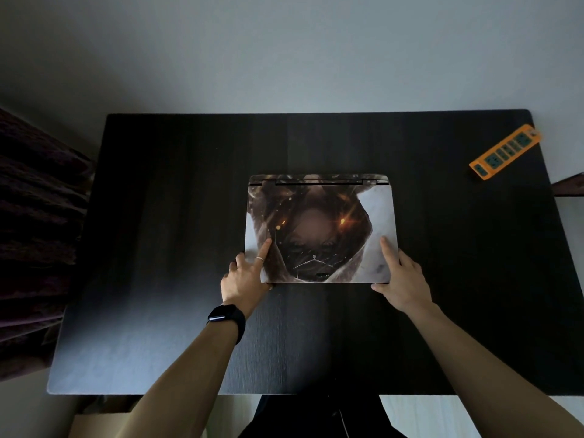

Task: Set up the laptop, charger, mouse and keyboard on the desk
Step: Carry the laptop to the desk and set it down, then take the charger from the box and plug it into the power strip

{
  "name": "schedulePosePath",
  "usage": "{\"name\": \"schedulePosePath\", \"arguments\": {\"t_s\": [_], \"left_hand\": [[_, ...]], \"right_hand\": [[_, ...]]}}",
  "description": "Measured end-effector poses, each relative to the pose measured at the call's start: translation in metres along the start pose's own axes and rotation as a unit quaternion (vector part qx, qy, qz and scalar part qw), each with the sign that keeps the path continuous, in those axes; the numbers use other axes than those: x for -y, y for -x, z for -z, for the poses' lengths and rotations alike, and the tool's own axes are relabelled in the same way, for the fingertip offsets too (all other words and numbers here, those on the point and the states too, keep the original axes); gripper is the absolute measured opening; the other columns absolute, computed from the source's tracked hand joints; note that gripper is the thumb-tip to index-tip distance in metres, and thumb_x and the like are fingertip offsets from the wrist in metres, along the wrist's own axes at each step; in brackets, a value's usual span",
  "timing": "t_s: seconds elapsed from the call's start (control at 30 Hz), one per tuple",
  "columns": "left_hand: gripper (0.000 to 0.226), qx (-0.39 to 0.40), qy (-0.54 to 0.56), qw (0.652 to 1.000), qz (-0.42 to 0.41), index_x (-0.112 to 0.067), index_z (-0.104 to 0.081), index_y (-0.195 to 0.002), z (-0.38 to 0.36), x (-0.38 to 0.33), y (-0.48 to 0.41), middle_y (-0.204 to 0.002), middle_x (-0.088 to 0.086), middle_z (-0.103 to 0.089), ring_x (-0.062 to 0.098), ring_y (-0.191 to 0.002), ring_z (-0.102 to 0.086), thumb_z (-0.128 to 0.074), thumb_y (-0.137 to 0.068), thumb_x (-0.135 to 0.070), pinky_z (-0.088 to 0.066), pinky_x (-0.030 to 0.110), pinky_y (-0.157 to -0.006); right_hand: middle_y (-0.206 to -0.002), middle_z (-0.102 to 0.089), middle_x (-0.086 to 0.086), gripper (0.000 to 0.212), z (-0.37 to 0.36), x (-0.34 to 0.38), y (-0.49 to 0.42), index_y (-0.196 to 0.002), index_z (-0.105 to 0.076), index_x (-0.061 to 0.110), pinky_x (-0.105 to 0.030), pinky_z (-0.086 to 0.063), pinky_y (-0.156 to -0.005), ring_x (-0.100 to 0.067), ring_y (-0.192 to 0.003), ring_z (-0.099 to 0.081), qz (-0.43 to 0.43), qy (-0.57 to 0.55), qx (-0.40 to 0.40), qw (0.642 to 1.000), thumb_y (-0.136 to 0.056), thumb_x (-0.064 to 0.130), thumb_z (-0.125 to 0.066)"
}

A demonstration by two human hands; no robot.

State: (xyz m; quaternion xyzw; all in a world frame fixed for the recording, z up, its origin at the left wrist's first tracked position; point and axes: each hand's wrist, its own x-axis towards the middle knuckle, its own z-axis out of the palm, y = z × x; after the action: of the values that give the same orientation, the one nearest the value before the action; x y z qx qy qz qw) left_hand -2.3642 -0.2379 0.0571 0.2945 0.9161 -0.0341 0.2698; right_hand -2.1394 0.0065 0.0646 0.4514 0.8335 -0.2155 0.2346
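Observation:
A closed laptop (319,222) with a printed picture skin on its lid lies flat in the middle of the dark desk (158,216), hinge toward the wall. My left hand (245,275), with a ring and a black wrist watch, grips the lid's near left corner, index finger stretched over the lid. My right hand (401,276) holds the near right corner, fingers on top and thumb at the front edge. No charger, mouse or keyboard is in view.
An orange power strip (505,150) lies at the desk's far right corner. A white wall runs behind the desk. Dark fabric (34,241) sits to the left of the desk. A cardboard box edge (94,425) shows below the near left.

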Motion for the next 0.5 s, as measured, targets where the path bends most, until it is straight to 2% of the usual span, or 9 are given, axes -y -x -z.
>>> {"name": "schedulePosePath", "arguments": {"t_s": [0.13, 0.2, 0.27, 0.37, 0.5], "left_hand": [[0.095, 0.036, 0.036, 0.999, 0.017, -0.053, 0.011, -0.149, 0.005, -0.003, 0.016, -0.142, 0.012, -0.033, 0.032, -0.122, -0.047, -0.055, -0.09, -0.019, -0.05, 0.043, -0.09], [0.089, 0.043, 0.039, 0.998, 0.023, -0.049, 0.002, -0.152, 0.004, -0.004, 0.026, -0.149, 0.01, -0.026, 0.031, -0.128, -0.044, -0.055, -0.09, -0.02, -0.046, 0.043, -0.097], [0.076, 0.019, 0.067, 0.996, 0.048, -0.042, -0.018, -0.153, 0.004, -0.002, 0.053, -0.155, 0.007, -0.023, 0.029, -0.134, -0.039, -0.057, -0.089, -0.026, -0.042, 0.043, -0.103], [0.051, -0.001, 0.108, 0.993, 0.042, -0.032, -0.049, -0.14, 0.0, -0.007, 0.068, -0.15, -0.002, -0.036, 0.025, -0.132, -0.042, -0.054, -0.09, -0.032, -0.043, 0.043, -0.103], [0.043, -0.076, 0.184, 0.977, 0.072, -0.036, -0.055, -0.134, -0.004, -0.016, 0.12, -0.138, -0.008, -0.053, 0.02, -0.126, -0.049, -0.048, -0.091, -0.035, -0.048, 0.039, -0.099]], "right_hand": [[-0.164, -0.015, -0.01, 0.105, 0.005, 0.006, 0.011, -0.156, 0.008, 0.042, -0.051, -0.043, -0.108, -0.038, -0.147, -0.027, -0.012, 0.021, 0.023, 0.999, -0.088, 0.038, -0.072], [-0.164, -0.015, -0.01, 0.09, 0.012, 0.011, 0.02, -0.156, -0.009, 0.039, -0.048, -0.046, -0.108, -0.037, -0.148, -0.025, -0.005, 0.04, 0.016, 0.999, -0.089, 0.039, -0.069], [-0.163, -0.018, -0.006, 0.074, 0.02, 0.023, 0.04, -0.153, -0.028, 0.036, -0.046, -0.044, -0.11, -0.033, -0.149, -0.023, 0.057, 0.073, -0.01, 0.996, -0.091, 0.043, -0.066], [-0.158, -0.033, 0.0, 0.058, 0.01, 0.031, 0.063, -0.147, -0.043, 0.033, -0.042, -0.038, -0.113, -0.027, -0.148, -0.026, 0.117, 0.051, -0.011, 0.992, -0.093, 0.045, -0.061], [-0.152, -0.042, 0.007, 0.049, 0.003, 0.054, 0.098, -0.142, -0.05, 0.034, -0.037, -0.033, -0.115, -0.019, -0.144, -0.031, 0.254, 0.015, -0.001, 0.967, -0.095, 0.044, -0.057]]}}
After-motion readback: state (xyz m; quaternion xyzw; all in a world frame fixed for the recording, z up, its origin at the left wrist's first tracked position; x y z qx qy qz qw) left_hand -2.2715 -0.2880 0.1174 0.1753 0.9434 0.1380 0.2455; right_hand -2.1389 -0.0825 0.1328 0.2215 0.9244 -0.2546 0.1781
